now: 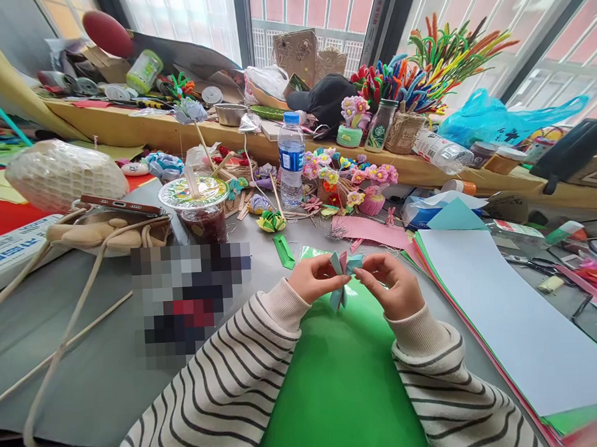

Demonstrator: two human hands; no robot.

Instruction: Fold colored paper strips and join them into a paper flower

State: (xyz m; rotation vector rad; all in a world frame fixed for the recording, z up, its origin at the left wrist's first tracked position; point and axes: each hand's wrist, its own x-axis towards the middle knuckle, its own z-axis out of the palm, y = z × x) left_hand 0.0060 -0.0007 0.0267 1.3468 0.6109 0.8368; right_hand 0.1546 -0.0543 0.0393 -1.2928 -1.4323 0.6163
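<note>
Both of my hands are raised over a glossy green sheet [347,388]. Between them is a small folded paper piece [339,298] in light blue and pink, with several pointed petals spreading out. My left hand [309,278] pinches its left side between thumb and fingers. From the right, the thumb and fingertips of my right hand [394,288] close on a light blue petal. Just beyond my left hand lies a folded green paper strip [283,252]. A green and yellow folded paper flower [270,221] sits a little farther back.
A drink cup with a straw [201,222] and a water bottle [292,160] stand behind. Stacked coloured paper [523,305] lies at right. A corded bag [109,237] is at left. Crocheted flowers [346,181] and pipe cleaners [406,84] crowd the back.
</note>
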